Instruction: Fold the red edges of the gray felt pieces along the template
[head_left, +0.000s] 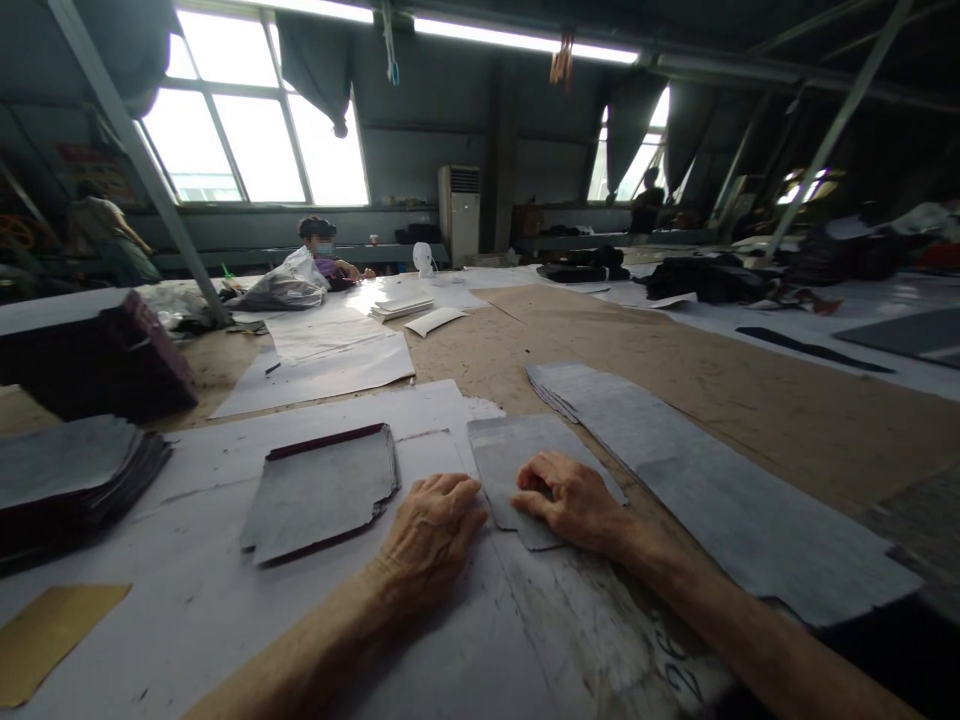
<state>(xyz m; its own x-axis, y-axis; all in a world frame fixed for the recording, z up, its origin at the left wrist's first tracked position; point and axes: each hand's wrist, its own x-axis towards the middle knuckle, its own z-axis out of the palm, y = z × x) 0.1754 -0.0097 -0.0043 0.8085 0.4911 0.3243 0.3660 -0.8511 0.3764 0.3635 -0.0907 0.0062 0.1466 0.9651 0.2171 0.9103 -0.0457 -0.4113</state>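
Observation:
A grey cut sheet (499,455), fabric or leather-like, lies flat in front of me, its lower edge notched. My right hand (566,495) rests on top of it with the fingers curled and the thumb near the forefinger; whatever they may pinch is hidden. At the sheet's left edge is my left hand (439,520), knuckles up and fingers bent close together, their tips hidden. Left of that hand sits a small stack of similar grey pieces (322,495) with dark edges. Long grey panels (697,480) lie layered to the right, beside my right forearm.
White paper (210,600) and brown board (570,330) cover the wide table. Thick piles of dark-edged pieces (67,465) stand at left, near a tan card (56,640). Farther back are white sheets (401,305), a plastic bag (289,280), black fabric (701,278) and a seated person (326,262).

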